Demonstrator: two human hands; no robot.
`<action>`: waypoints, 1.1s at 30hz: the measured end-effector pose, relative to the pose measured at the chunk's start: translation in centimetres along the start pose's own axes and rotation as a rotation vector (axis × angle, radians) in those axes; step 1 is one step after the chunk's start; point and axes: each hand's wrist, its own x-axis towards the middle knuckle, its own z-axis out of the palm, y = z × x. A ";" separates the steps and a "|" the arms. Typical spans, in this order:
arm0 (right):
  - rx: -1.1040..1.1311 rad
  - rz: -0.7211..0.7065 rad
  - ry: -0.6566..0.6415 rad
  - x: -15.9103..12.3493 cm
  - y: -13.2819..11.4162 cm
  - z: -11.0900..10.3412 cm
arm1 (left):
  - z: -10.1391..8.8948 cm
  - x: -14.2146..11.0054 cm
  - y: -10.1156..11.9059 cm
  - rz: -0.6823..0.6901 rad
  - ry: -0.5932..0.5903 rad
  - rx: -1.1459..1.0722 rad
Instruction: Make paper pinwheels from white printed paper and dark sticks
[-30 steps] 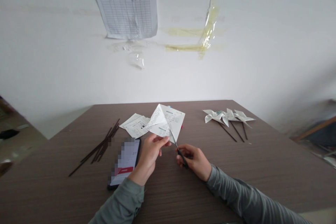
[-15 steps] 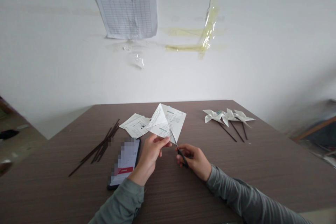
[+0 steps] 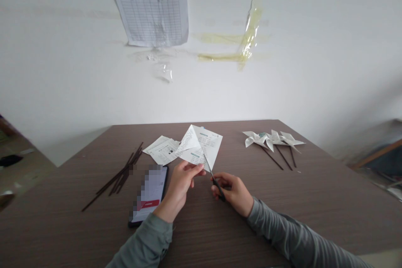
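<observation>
My left hand [image 3: 184, 182] pinches the near edge of a square sheet of printed paper [image 3: 212, 144], held up above the table. One corner of the sheet is folded over on its left side. In my right hand [image 3: 234, 190] are scissors [image 3: 217, 184] with black handles, my fingers closed around them. Their blades reach into the paper from its near corner, close beside my left fingertips. Behind my left hand, more printed paper pieces [image 3: 161, 150] lie on the table, partly overlapping.
On the brown table [image 3: 94, 234], several thin dark sticks [image 3: 121, 173] lie at the left, beside a phone [image 3: 149, 194] with its screen lit. Paper pinwheels [image 3: 271, 139] on dark sticks lie at the right. A white wall [image 3: 216, 96] with a taped printed sheet [image 3: 153, 14] rises behind.
The far right part of the paper has dipped very slightly. Both hands and the scissors keep practically the same place.
</observation>
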 end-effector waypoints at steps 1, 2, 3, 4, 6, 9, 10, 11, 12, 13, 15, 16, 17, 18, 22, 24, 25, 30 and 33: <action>-0.009 -0.007 0.003 0.0 0.0 0.0 | 0.1 0.0 0.0 -0.006 0.002 -0.011; -0.021 -0.015 0.007 0.0 0.1 -0.1 | 0.1 -0.1 0.1 -0.011 0.005 -0.023; -0.035 -0.022 0.010 0.1 0.2 -0.1 | 0.2 -0.1 0.1 -0.014 0.006 -0.034; -0.052 -0.031 0.014 0.1 0.3 -0.2 | 0.2 -0.1 0.1 -0.015 0.010 -0.043; -0.099 -0.054 0.027 0.1 0.5 -0.2 | 0.3 -0.1 0.2 -0.007 0.027 -0.060; -0.187 -0.105 0.055 0.2 0.9 -0.3 | 0.4 0.0 0.3 0.008 0.057 -0.094; -0.211 -0.117 0.062 0.3 1.0 -0.3 | 0.4 0.1 0.3 0.010 0.063 -0.103; -0.231 -0.125 0.065 0.3 1.1 -0.4 | 0.5 0.1 0.3 0.011 0.068 -0.110; -0.244 -0.127 0.066 0.3 1.2 -0.4 | 0.5 0.2 0.4 0.011 0.073 -0.113; -0.253 -0.128 0.067 0.3 1.2 -0.4 | 0.5 0.2 0.4 0.010 0.079 -0.115; -0.263 -0.130 0.067 0.3 1.3 -0.4 | 0.6 0.3 0.4 0.007 0.091 -0.120; -0.263 -0.131 0.068 0.3 1.3 -0.4 | 0.6 0.3 0.4 0.005 0.098 -0.124; -0.258 -0.131 0.067 0.3 1.3 -0.4 | 0.7 0.3 0.4 0.002 0.104 -0.127; -0.250 -0.130 0.064 0.3 1.3 -0.4 | 0.7 0.3 0.4 -0.001 0.109 -0.130; -0.215 -0.118 0.051 0.3 1.3 -0.3 | 0.7 0.3 0.5 -0.002 0.113 -0.121; -0.198 -0.114 0.042 0.3 1.3 -0.3 | 0.6 0.2 0.5 0.007 0.107 -0.111; -0.188 -0.111 0.037 0.3 1.3 -0.3 | 0.6 0.2 0.5 0.011 0.104 -0.107; -0.156 -0.100 0.014 0.3 1.2 -0.2 | 0.8 0.0 0.8 0.013 0.094 -0.090; -0.147 -0.109 0.006 0.3 1.3 -0.2 | 0.9 -0.2 0.9 0.010 0.098 -0.093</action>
